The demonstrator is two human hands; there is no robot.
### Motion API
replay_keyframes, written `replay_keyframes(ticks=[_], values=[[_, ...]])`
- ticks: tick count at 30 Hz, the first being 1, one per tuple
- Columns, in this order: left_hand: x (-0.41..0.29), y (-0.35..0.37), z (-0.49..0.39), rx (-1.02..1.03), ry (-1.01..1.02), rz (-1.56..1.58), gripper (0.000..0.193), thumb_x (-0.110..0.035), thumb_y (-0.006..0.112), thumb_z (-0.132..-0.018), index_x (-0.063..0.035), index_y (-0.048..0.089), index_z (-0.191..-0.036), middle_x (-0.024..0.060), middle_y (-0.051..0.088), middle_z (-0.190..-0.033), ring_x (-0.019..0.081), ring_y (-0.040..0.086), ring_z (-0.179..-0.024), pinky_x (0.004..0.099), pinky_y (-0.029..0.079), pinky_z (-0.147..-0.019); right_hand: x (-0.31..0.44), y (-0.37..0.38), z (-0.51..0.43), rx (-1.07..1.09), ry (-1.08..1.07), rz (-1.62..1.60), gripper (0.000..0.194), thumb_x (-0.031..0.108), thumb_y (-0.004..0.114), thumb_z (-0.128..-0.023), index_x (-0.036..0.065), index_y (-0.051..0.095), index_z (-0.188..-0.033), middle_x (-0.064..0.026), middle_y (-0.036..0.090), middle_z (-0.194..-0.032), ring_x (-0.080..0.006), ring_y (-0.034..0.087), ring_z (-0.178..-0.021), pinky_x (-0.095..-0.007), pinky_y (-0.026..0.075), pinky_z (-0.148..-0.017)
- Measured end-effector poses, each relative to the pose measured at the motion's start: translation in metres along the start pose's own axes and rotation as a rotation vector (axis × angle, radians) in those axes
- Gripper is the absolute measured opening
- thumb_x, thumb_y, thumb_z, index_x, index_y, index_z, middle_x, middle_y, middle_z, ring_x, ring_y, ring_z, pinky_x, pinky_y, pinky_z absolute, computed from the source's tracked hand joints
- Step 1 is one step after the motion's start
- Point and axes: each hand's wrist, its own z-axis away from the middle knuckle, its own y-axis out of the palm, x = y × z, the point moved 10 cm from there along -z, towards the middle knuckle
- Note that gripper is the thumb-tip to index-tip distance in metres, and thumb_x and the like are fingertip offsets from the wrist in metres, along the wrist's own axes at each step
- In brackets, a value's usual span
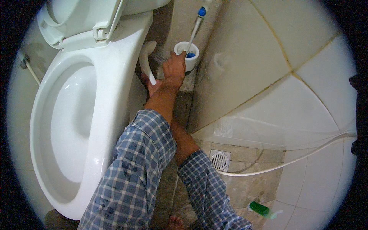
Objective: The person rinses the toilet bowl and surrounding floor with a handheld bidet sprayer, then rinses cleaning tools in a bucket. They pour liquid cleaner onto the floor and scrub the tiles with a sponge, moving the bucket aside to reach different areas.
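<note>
My left hand (174,69) grips the near rim of a white toilet brush holder (191,64). In the holder stands a toilet brush (193,34) with a white handle, a blue tip and blue bristles, its handle leaning towards the far wall. My right forearm crosses beneath the left one. My right hand (151,86), partly hidden, is closed around a white hand-held bidet sprayer (146,61). Fine streaks of water (158,56) show between the sprayer head and the holder. Left of both hands is a white toilet bowl (99,115) with its lid (80,20) raised.
A tiled wall (244,72) with stained joints rises close on the right. A white hose (258,173) curves past a round-grated floor drain (220,161). A green bottle (259,208) lies at the lower right. Part of a foot (175,222) shows at the bottom.
</note>
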Motion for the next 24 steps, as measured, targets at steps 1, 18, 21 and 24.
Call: replay_keyframes(ticks=[1, 18, 21, 24], values=[[0.001, -0.005, -0.002, -0.02, -0.018, -0.011, 0.043, -0.019, 0.071, -0.091, -0.0161, 0.062, -0.133, 0.0236, 0.066, -0.112, 0.0415, 0.072, -0.097, 0.0534, 0.058, -0.081, 0.002, -0.001, -0.002, -0.001, -0.003, -0.002, 0.067, 0.065, 0.054, -0.098, 0.0, 0.068, -0.101, -0.0166, 0.066, -0.083, -0.0311, 0.062, -0.071, -0.0428, 0.046, -0.064], [0.009, -0.018, -0.016, 0.018, -0.047, 0.042, 0.049, -0.026, 0.081, -0.082, -0.0164, 0.065, -0.128, 0.0148, 0.074, -0.108, 0.0374, 0.071, -0.103, 0.0539, 0.055, -0.086, -0.003, -0.004, 0.008, -0.022, 0.024, -0.061, 0.064, 0.065, 0.053, -0.098, 0.002, 0.066, -0.101, -0.0136, 0.062, -0.079, -0.0281, 0.057, -0.066, -0.0405, 0.043, -0.06], [0.013, -0.018, -0.02, 0.04, -0.088, 0.011, 0.047, -0.025, 0.081, -0.082, -0.0146, 0.066, -0.125, 0.0132, 0.075, -0.104, 0.0366, 0.071, -0.103, 0.0531, 0.055, -0.086, -0.007, -0.004, 0.014, -0.026, 0.03, -0.06, 0.064, 0.065, 0.053, -0.098, 0.002, 0.066, -0.101, -0.0131, 0.061, -0.079, -0.0276, 0.056, -0.065, -0.0401, 0.042, -0.06], [0.015, -0.014, -0.025, 0.112, -0.098, 0.016, 0.05, -0.026, 0.081, -0.085, -0.0236, 0.065, -0.133, 0.0165, 0.07, -0.118, 0.0344, 0.069, -0.113, 0.0498, 0.056, -0.094, -0.008, -0.005, 0.019, -0.034, 0.031, -0.069, 0.064, 0.065, 0.053, -0.098, 0.002, 0.065, -0.101, -0.0125, 0.06, -0.078, -0.027, 0.055, -0.065, -0.0397, 0.041, -0.059]])
